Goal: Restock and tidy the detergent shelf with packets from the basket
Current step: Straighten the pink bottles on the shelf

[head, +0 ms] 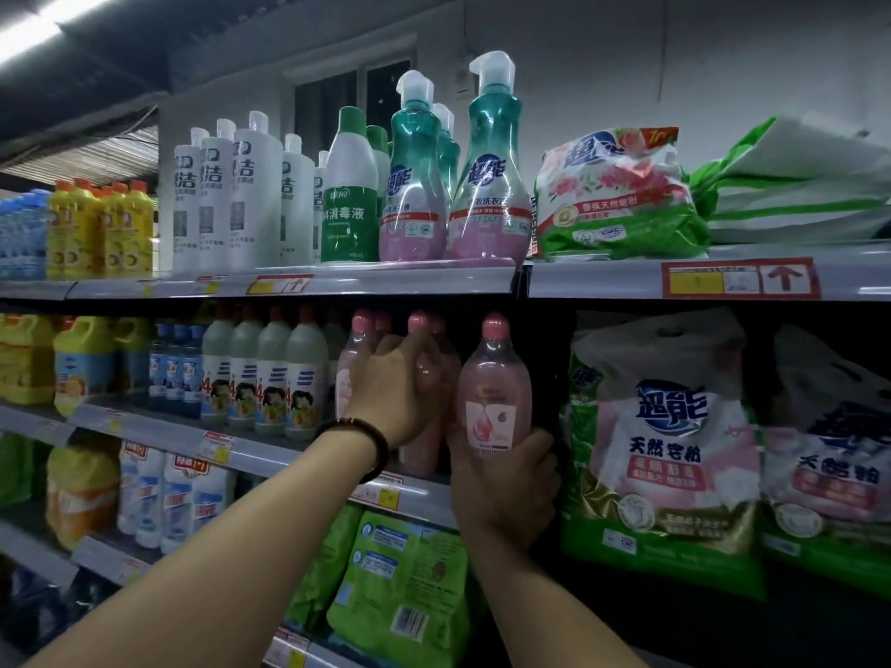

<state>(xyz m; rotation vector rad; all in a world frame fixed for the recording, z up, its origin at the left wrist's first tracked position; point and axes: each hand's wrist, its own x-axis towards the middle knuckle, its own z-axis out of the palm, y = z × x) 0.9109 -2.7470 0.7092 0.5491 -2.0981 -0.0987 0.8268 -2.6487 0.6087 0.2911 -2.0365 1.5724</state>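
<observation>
This looks like the tidying half of the job rather than restocking: both hands are at the middle shelf (pixel 270 455), working on bottles, and neither holds a packet. The right hand (pixel 501 484) is wrapped round the base of the front pink bottle (pixel 494 378), which stands upright at the right end of its group, beside the dark gap next to the shelf divider. The left hand (pixel 395 392), with a bead bracelet on its wrist, has its fingers curled over the shoulder of the neighbouring pink bottle (pixel 424 450), just beside the first one and a little further back. The detergent packets (pixel 670 441), big pink-and-green bags, stand in the next bay to the right, apart from both hands, and another floral packet (pixel 622 195) lies on the top shelf above them. The basket is not in view. I judge the next move to be settling the front bottle flush with its neighbours, label facing out and base fully on the shelf, then letting go of both bottles so the hands are free to fetch packets. Since the bottles stand close together, any shove risks tipping the ones behind.
</observation>
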